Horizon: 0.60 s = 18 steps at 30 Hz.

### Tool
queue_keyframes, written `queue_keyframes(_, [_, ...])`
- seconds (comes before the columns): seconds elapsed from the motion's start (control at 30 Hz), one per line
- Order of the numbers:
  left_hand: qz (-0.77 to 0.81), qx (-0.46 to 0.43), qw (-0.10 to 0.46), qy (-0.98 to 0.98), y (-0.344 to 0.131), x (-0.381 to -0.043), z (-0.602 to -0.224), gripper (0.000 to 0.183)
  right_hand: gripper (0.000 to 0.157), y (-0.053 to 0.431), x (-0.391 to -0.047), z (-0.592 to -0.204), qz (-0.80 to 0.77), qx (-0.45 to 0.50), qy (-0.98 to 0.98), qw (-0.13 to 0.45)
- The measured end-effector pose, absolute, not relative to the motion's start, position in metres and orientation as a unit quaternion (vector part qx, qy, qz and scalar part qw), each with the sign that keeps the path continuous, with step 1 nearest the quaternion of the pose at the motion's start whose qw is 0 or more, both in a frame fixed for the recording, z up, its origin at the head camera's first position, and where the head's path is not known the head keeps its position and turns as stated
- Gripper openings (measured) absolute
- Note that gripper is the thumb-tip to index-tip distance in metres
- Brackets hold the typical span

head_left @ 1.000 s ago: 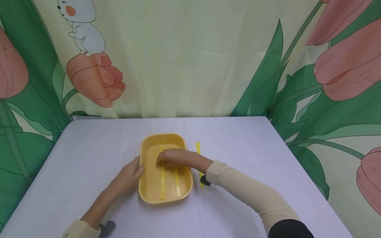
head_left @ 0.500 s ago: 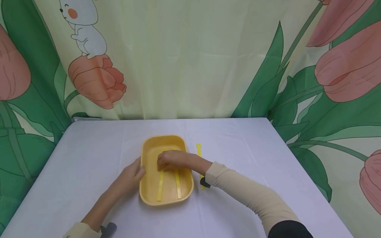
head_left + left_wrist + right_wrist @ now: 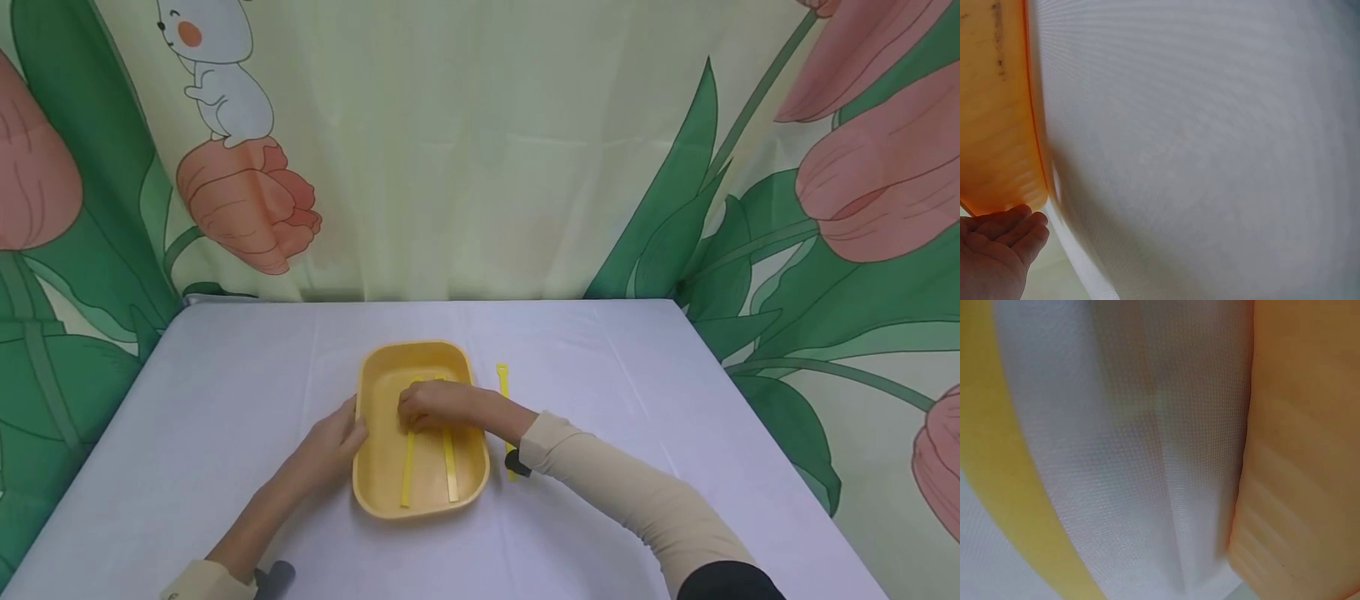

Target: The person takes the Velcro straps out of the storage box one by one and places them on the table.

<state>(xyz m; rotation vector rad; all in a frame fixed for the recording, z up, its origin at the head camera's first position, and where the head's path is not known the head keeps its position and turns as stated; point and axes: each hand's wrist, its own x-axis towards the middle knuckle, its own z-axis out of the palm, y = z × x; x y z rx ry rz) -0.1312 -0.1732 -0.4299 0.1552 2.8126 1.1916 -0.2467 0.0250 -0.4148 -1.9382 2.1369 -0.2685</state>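
A yellow rounded-corner tray (image 3: pixel 381 475) lies on the white cloth. My left hand (image 3: pixel 333 437) grips its left side, thumb over the rim and fingers against the outer wall. The left wrist view shows those fingers (image 3: pixel 1022 228) under the orange-looking tray wall (image 3: pixel 997 137). Inside the tray lie two narrow flat yellow straps, a left strap (image 3: pixel 407 475) and a right strap (image 3: pixel 451 471). My right hand (image 3: pixel 438 404) reaches in over both, curled fingers pinching the left strap near its upper part; the fingertips are hidden beneath the hand.
A third yellow strap (image 3: pixel 503 380) with a wider slotted head lies on the cloth right of the tray, partly behind my right wrist; it is blurred in the right wrist view. A curtain (image 3: pixel 465 167) with printed tulips hangs behind the table (image 3: pixel 600 358).
The left strap's lower end has swung left and then slightly back right. My left hand still holds the tray; the whole head view has shifted slightly.
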Motion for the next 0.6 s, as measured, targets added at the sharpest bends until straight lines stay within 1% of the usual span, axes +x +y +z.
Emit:
queue_keyframes(0.3, [0.388, 0.047, 0.043, 0.919, -0.1729, -0.1325, -0.4306, 0.055, 0.008, 0.0257, -0.2452, -0.4144, -0.079, -0.644, 0.751, 0.122])
queue_keyframes(0.6, [0.393, 0.049, 0.043, 0.917, -0.1740, -0.1307, -0.4330, 0.055, 0.010, 0.0237, -0.2413, -0.4145, -0.036, -0.668, 0.739, 0.077])
